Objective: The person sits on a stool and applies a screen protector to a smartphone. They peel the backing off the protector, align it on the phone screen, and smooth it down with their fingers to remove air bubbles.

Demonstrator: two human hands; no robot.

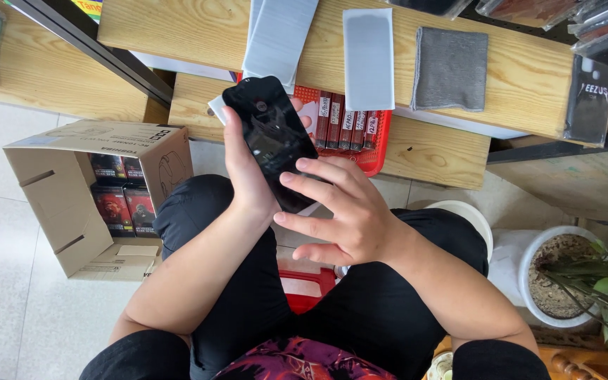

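My left hand [248, 169] wraps the black phone [272, 137] from its left edge, fingers curled behind it and thumb side along the rim, holding it up over my lap, screen toward me. My right hand [343, 214] is spread, fingers fanned; the index and middle fingertips [302, 165] rest on the lower right part of the glass. It is not pinching anything that I can see.

Phone front reads uniformly dark and glossy. I cannot tell whether a protector film already lies on it. Judgement: the work on the screen is mid-way, with the handset in hand and being pressed or smoothed rather than set aside.

Beyond the hands, on the wooden table [177, 28]: two pale rectangular film sheets [369, 56], unused by the look of them, and a grey cloth [450, 68] lying flat just beside them. Below the table edge, a red basket [374, 155] holds a row of slim packs. On the floor at my left, an open cardboard box [100, 197] is part-filled with small dark cartons. A white plant pot [557, 274] stands at my right.
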